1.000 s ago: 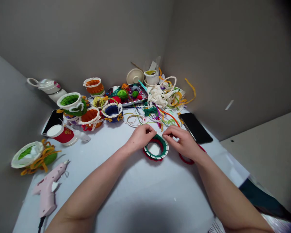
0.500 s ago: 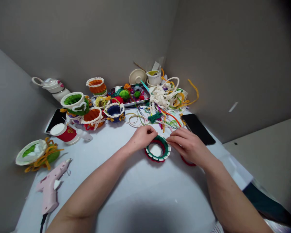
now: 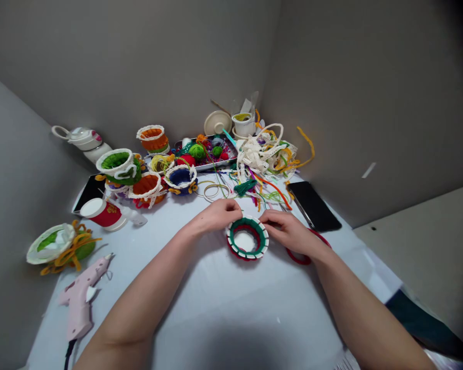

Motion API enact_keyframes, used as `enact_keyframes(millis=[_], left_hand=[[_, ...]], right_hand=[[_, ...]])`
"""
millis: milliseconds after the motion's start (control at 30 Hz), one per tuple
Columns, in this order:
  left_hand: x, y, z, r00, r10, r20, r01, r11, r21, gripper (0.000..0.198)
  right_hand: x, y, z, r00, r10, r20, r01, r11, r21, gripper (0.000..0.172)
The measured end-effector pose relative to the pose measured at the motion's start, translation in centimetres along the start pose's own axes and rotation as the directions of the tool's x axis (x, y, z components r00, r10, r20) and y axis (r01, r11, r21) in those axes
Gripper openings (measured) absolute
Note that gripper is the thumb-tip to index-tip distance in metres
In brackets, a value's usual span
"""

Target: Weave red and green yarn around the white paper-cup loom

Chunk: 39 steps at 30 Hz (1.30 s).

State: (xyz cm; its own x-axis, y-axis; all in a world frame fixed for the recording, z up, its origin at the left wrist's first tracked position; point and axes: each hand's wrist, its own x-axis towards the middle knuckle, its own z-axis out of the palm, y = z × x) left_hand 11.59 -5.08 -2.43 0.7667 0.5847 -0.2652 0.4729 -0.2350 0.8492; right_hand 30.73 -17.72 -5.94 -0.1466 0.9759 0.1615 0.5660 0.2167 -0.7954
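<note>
A small round woven cup (image 3: 265, 245), white strips with green yarn inside and red yarn lower down, stands on the table with its mouth towards me. My left hand (image 3: 223, 214) is closed, its thumb and fingers pinched at the cup's upper left rim. At the upper right rim, my right hand (image 3: 287, 231) has its fingers curled against the edge. A length of red yarn (image 3: 301, 259) lies partly under the right wrist. Fingertips of both hands are partly hidden behind the rim.
At the left lie a pink glue gun (image 3: 79, 300) and a red-and-white paper cup (image 3: 104, 213). Several finished yarn baskets (image 3: 146, 187) stand behind. A tray (image 3: 216, 165) of yarn balls, a heap of lace and cords (image 3: 254, 154) and a black phone (image 3: 314, 205) line the back and right.
Both hands and the cup have shifted slightly left. My right hand has come lower and closer in to the rim, uncovering more of the red yarn.
</note>
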Motion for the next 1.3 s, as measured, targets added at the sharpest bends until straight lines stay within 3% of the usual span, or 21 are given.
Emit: enact_keyframes(millis=[267, 367, 633, 1100, 1300], left_hand=[[1.5, 1.7, 0.3, 0.987, 0.079, 0.138, -0.083, 0.996, 0.024, 0.031], [1.8, 1.3, 0.7, 0.986, 0.104, 0.131, -0.107, 0.994, 0.021, 0.029], [1.1, 0.5, 0.9, 0.997, -0.007, 0.082, 0.011, 0.998, -0.054, 0.036], [1.4, -0.4, -0.2, 0.983, 0.064, 0.173, -0.06, 0.998, -0.029, 0.027], [1.0, 0.5, -0.1, 0.984, 0.074, 0.161, -0.073, 0.997, -0.017, 0.032]], right_hand=[[0.1, -0.1, 0.3, 0.999, -0.017, -0.047, 0.016, 0.999, -0.034, 0.019], [0.1, -0.2, 0.4, 0.998, -0.024, -0.059, 0.021, 0.999, -0.05, 0.018], [0.2, -0.5, 0.5, 0.998, -0.031, -0.049, 0.029, 0.998, -0.052, 0.017], [0.0, -0.3, 0.0, 0.996, 0.005, -0.086, -0.012, 0.997, -0.074, 0.016], [0.1, -0.2, 0.0, 0.997, 0.015, -0.08, -0.022, 0.996, -0.088, 0.016]])
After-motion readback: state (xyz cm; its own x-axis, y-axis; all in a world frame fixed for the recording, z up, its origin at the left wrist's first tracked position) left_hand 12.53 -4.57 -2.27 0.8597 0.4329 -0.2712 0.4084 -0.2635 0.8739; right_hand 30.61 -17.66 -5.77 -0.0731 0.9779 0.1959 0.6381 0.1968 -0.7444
